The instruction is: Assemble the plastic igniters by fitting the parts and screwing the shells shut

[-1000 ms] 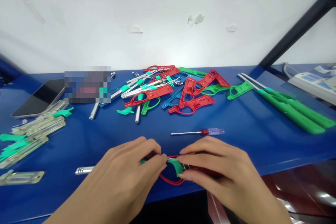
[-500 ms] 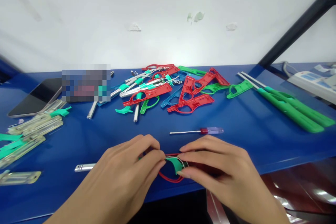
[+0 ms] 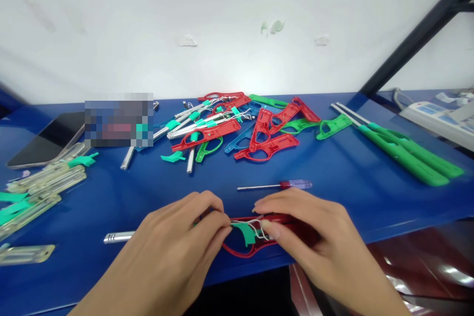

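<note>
Red casing (image 3: 242, 255) is held flat at the near edge of the blue table (image 3: 333, 177), between both hands. Its left part is pinched by the left hand (image 3: 187, 237). Its right part is covered by the right hand (image 3: 314, 237), thumb on the white wires (image 3: 255, 223), index finger lifted apart (hidden fingers: grip can't be told). Green trigger (image 3: 247, 234) is seated at the casing's loop. Silver tube (image 3: 118, 237) is seen poking out left of the left hand. Screwdriver (image 3: 296, 184) is laid just beyond the right hand.
</note>
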A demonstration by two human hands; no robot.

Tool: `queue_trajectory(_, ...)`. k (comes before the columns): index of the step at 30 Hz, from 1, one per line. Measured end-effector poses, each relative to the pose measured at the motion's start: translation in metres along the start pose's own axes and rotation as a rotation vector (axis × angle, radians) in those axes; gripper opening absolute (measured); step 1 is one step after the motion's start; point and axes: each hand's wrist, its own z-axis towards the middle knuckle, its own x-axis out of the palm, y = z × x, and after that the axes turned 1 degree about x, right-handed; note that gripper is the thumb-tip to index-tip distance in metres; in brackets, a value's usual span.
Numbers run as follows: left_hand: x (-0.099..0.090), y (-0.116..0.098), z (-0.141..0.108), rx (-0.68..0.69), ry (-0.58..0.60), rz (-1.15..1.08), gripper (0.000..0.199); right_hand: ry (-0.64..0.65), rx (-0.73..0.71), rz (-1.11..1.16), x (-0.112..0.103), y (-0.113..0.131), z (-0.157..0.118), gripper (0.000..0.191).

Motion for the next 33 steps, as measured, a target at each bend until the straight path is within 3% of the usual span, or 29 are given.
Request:
queue_trajectory(11, -0.0008, 0.001, -0.0025, 0.007, 0.005, 0.046, 0.037, 0.024, 0.043, -0.037, -0.0003, -0.0076, 0.0021, 0.018)
queue_trajectory(28, -0.0042, 0.003, -0.0033, 0.035, 0.054, 0.14, 0.044, -0.004, 0.048, -0.076, 0.001, -0.0054, -0.0036, 0.013)
queue_trajectory(33, 0.0001, 0.0024, 0.0008, -0.034, 0.001, 0.086, 0.03, -0.058, 0.001, -0.149, 0.0007, -0.0063, -0.0041, 0.01)
